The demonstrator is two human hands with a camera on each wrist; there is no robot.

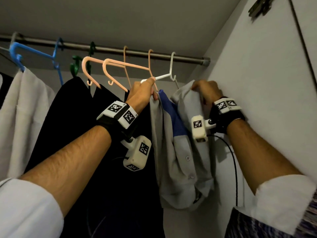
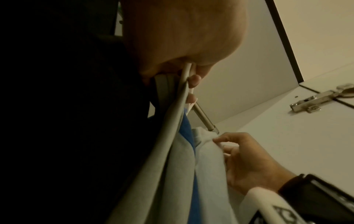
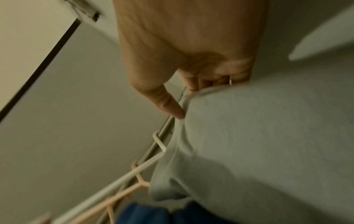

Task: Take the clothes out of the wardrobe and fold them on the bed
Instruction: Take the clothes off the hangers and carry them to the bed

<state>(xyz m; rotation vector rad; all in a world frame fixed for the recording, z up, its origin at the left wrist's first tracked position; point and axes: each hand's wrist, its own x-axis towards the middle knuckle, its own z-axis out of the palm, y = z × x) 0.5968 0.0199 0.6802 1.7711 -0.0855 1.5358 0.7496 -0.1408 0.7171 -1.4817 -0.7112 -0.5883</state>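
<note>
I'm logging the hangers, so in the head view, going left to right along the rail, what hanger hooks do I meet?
Grey hook → blue hook → green hook → first pink hook → second pink hook → white hook, whose hanger the left hand grips.

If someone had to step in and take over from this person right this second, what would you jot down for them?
Left hand: grips the arm of the white hanger, which still hooks on the rail.
Right hand: grips the shoulder of the grey and blue shirt, bunched beside the wardrobe's side wall.
Done: the shirt looks partly pulled off its hanger.
Left: free it completely, carry it to the bed (not in view), fold it; then the black garments and the white garment still hanging.
</note>
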